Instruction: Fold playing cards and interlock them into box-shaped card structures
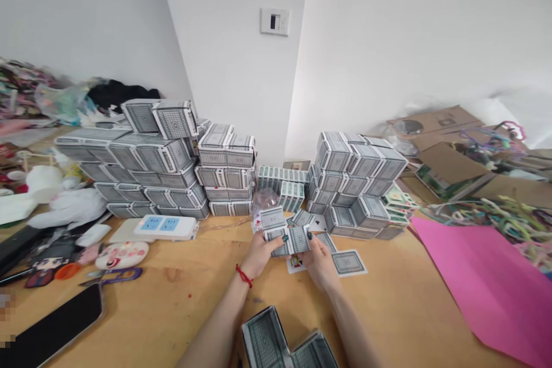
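My left hand (260, 252), with a red string bracelet at the wrist, grips a grey-backed playing card (276, 243). A second playing card (298, 239) is pinched between the thumb and fingers of my right hand (319, 260). The two cards meet edge to edge, backs facing me. Loose cards lie on the table around them, among them a face-down card (348, 263) to the right and a face card (295, 264) partly under my hands. Near my forearms stands a block structure covered in cards (265, 338), cut off by the bottom of the view.
Stacked card-covered blocks form a left wall (159, 184), a middle stack (226, 175) and a right stack (357, 178). Green-edged card boxes (282, 175) sit between them. Pink paper (483, 287) lies right. A phone (56, 328), small scissors (116, 276) and a white power strip (166, 227) are left.
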Demonstrator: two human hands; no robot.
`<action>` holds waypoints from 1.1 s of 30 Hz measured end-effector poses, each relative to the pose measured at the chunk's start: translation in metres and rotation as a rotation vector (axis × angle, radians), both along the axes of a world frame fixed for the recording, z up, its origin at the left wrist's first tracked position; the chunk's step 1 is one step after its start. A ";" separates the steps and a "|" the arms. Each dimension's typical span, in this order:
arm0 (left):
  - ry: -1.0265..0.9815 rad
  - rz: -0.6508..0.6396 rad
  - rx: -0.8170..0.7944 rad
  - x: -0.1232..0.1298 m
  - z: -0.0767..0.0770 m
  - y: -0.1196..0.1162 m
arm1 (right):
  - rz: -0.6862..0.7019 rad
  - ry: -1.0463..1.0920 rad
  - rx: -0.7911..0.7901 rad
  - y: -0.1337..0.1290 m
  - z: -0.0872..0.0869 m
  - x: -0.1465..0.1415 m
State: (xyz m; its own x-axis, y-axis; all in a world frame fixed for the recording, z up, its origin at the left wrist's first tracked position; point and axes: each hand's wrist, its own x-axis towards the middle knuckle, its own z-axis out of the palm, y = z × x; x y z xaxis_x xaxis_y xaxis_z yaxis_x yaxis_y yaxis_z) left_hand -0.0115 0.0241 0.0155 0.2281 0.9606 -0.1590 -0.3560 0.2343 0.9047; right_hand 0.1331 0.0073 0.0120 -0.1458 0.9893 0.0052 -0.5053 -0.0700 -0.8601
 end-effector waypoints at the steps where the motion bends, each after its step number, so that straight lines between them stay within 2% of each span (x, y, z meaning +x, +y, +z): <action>1: -0.002 0.000 0.002 0.000 -0.001 0.000 | -0.014 -0.013 0.000 0.001 -0.001 0.000; 5: 0.006 0.030 -0.003 0.001 -0.002 0.001 | -0.053 -0.002 -0.019 0.002 -0.003 -0.002; 9: -0.008 0.050 -0.008 0.002 -0.004 0.002 | 0.014 0.116 -0.049 0.001 0.002 -0.002; 12: -0.024 0.056 -0.024 0.003 -0.003 0.002 | 0.038 0.130 -0.035 0.001 0.003 -0.001; 21: -0.048 0.026 -0.052 0.005 0.001 0.001 | -0.100 -0.013 -0.037 0.009 -0.019 0.000; 24: -0.029 0.048 -0.046 0.004 0.000 0.003 | -0.235 -0.071 -0.048 0.010 -0.018 0.003; 27: -0.004 0.091 0.013 0.003 -0.003 0.006 | -0.336 -0.172 0.022 0.010 -0.016 0.009; 30: 0.001 0.116 0.037 0.002 -0.005 0.007 | -0.371 -0.303 0.049 0.011 -0.018 0.013; 33: -0.047 0.144 -0.073 0.001 -0.006 0.007 | -0.350 -0.367 0.055 0.011 -0.021 0.014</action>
State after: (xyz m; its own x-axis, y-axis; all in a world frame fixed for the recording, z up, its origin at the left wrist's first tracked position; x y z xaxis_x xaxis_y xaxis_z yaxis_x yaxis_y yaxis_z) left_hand -0.0103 0.0311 0.0096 0.0979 0.9702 -0.2215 -0.4322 0.2419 0.8687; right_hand 0.1470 0.0184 -0.0087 0.1922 0.9789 0.0692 -0.1542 0.0997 -0.9830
